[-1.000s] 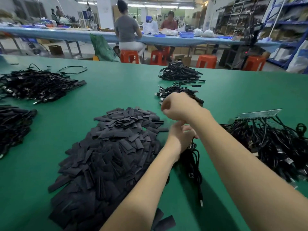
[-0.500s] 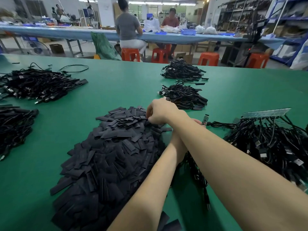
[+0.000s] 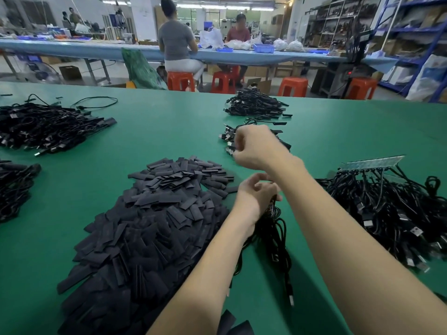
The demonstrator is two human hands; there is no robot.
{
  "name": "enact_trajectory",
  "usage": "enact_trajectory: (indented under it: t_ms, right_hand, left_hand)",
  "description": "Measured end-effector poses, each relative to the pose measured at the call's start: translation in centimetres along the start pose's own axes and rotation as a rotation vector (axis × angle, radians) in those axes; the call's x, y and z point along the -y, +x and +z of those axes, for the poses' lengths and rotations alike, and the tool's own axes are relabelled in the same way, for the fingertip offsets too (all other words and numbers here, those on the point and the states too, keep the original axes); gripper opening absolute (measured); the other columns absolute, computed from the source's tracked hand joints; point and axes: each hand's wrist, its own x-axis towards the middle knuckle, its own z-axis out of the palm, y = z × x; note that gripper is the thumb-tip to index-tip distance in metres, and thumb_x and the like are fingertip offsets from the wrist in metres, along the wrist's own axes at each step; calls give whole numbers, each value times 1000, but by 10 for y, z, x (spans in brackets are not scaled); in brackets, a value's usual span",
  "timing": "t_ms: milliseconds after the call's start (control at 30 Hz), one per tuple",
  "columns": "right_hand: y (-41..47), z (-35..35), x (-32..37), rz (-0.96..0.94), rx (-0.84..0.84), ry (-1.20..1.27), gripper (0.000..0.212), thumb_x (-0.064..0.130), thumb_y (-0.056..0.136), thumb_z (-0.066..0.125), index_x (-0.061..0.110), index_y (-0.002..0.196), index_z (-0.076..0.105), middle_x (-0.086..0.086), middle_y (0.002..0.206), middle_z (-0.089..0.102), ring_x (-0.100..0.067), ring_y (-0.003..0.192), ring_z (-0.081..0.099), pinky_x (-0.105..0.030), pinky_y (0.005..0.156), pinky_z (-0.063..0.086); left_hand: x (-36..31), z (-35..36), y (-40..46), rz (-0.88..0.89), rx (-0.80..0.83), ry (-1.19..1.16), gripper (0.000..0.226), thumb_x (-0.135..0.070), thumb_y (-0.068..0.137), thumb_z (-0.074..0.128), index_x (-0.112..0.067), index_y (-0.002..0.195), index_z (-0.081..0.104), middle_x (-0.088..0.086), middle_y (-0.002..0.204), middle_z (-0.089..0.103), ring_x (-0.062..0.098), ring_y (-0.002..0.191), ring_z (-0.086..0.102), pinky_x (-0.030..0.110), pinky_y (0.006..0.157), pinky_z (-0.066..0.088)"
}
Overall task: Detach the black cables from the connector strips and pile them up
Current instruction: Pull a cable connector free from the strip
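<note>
Green tabletop (image 3: 169, 131): left hand (image 3: 256, 194) grips a cable bundle (image 3: 273, 228) mid-table; right hand (image 3: 254, 146), fingers curled, over a cable pile (image 3: 232, 139), grip unclear

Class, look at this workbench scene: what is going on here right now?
A person at a green table is sorting black cables. The left hand grips a bundle of cables against the table, while the right hand, fingers curled, reaches toward a small cable pile. A heap of black strips lies left, and a cable tangle right.
</note>
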Motion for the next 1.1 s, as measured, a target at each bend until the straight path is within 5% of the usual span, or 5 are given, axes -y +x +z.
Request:
enact_trajectory:
  t_ms: [167, 333, 533, 800, 1100]
  right_hand:
    - [-53, -29, -53, 144, -303, 359, 13, 15, 80, 70, 21, 72, 62, 4, 74, 69, -12, 66, 60, -12, 57, 43]
    - [-99, -4, -96, 363, -349, 706, 15, 18, 85, 80, 14, 81, 66, -2, 73, 71, -10, 56, 63, -24, 59, 52]
    - [-107, 12, -103, 331, -242, 1436, 27, 5, 80, 76, 9, 106, 69, -6, 95, 78, -17, 79, 75, -21, 70, 58]
    - [-105, 11, -98, 218, -332, 1489, 20, 26, 66, 84, 28, 85, 78, -6, 102, 78, -14, 90, 73, -23, 74, 56]
    - [-107, 14, -98, 186, -314, 1430, 15, 19, 73, 81, 25, 86, 77, -8, 104, 78, -13, 85, 72, -24, 71, 57]
  left_hand:
    - [0, -2, 1, -10, -6, 20, 11, -11, 89, 74, -17, 94, 66, -10, 71, 73, 7, 59, 66, 12, 57, 45]
    - [-2, -3, -1, 2, 3, 44, 12, -13, 88, 75, -19, 92, 66, -8, 71, 73, 5, 60, 65, 3, 60, 43]
    - [-7, -9, -1, -20, 66, 73, 9, -13, 87, 76, -20, 89, 71, -6, 79, 75, 9, 62, 62, 22, 73, 47]
    - [-15, -21, -3, -68, 149, 60, 8, -14, 88, 74, -19, 94, 73, 0, 88, 76, 13, 70, 63, 29, 82, 47]
    - [-16, -26, -1, -60, 206, 79, 7, -12, 87, 76, -18, 92, 74, 1, 85, 75, 11, 68, 59, 20, 70, 48]
